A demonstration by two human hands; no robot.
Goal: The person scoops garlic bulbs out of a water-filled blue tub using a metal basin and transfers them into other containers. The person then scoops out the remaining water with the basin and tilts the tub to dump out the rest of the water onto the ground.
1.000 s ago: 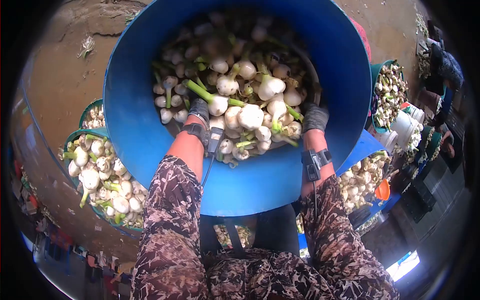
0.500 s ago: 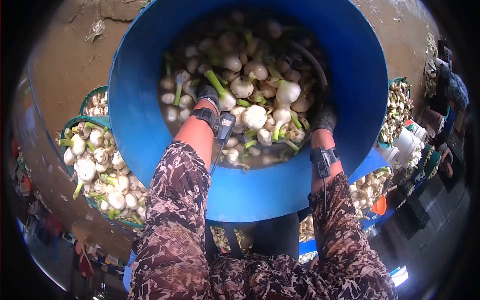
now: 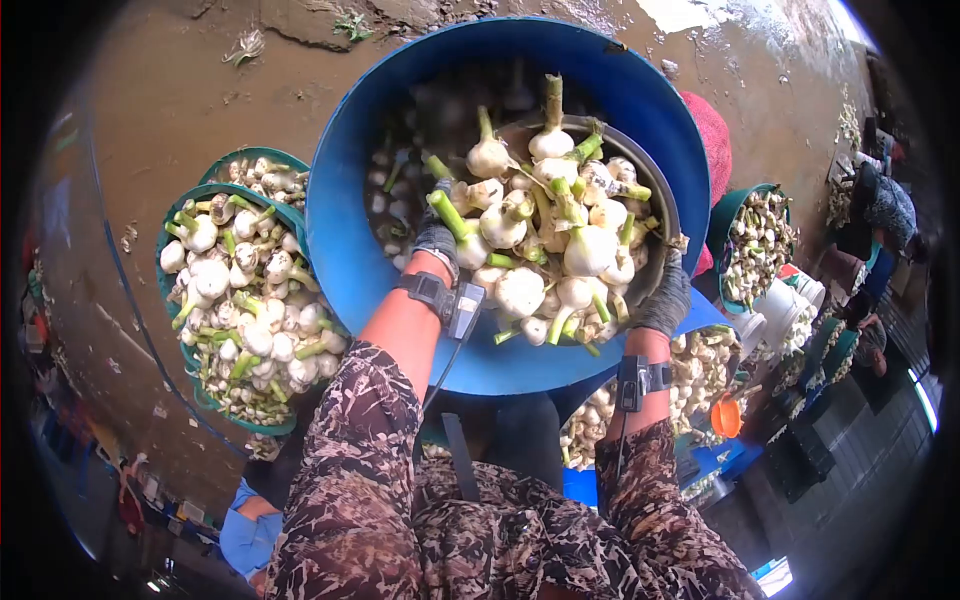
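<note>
A round metal basin (image 3: 672, 205) heaped with white bulbs (image 3: 590, 250) on short green stems is raised inside a big blue tub (image 3: 345, 190). My right hand (image 3: 664, 297), in a dark glove, grips the basin's right rim. My left hand (image 3: 438, 235), gloved too, is closed at the left side of the heap; the bulbs hide its fingertips and the rim there. Behind the basin, more bulbs lie in dark water in the tub.
Green baskets (image 3: 178, 250) full of bulbs stand at the left. Another green basket (image 3: 735, 225), white buckets (image 3: 778, 305) and an orange scoop (image 3: 727, 418) are at the right. Other people are at the right edge and lower left. The floor (image 3: 130, 130) is wet and brown.
The bulb-filled basin has come up out of the water, with both my hands at its sides. The view has shifted, and more of the floor and baskets shows.
</note>
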